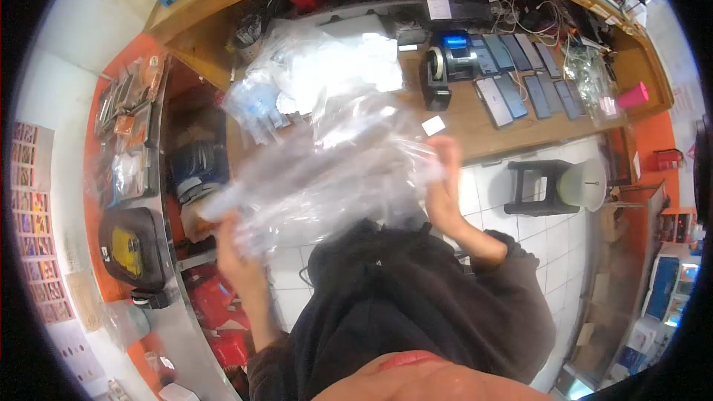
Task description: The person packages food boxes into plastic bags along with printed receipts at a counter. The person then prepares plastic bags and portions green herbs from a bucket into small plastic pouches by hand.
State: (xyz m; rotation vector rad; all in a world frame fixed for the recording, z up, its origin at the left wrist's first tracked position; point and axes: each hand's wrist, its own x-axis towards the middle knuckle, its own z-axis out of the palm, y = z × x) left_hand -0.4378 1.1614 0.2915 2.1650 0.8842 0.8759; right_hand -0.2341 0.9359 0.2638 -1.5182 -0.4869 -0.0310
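Observation:
A large clear plastic bag (327, 178) stretches between my two hands in front of my body, smeared by motion. At its lower left end, my left hand (236, 246) grips the plastic. My right hand (444, 171) closes on the opposite end, close to the front edge of the wooden desk (475, 137). Behind the bag, more clear plastic and white sheets (349, 56) lie heaped on the desk. A small white card (433, 125) rests just beyond my right hand.
Several phones (512, 96) lie in rows at the right, beside a black tape dispenser (437, 78) and a device with a lit blue screen (457, 44). A dark stool (535, 187) and a pale bin (581, 186) stand on the tiled floor. Shelving (160, 178) runs along the left.

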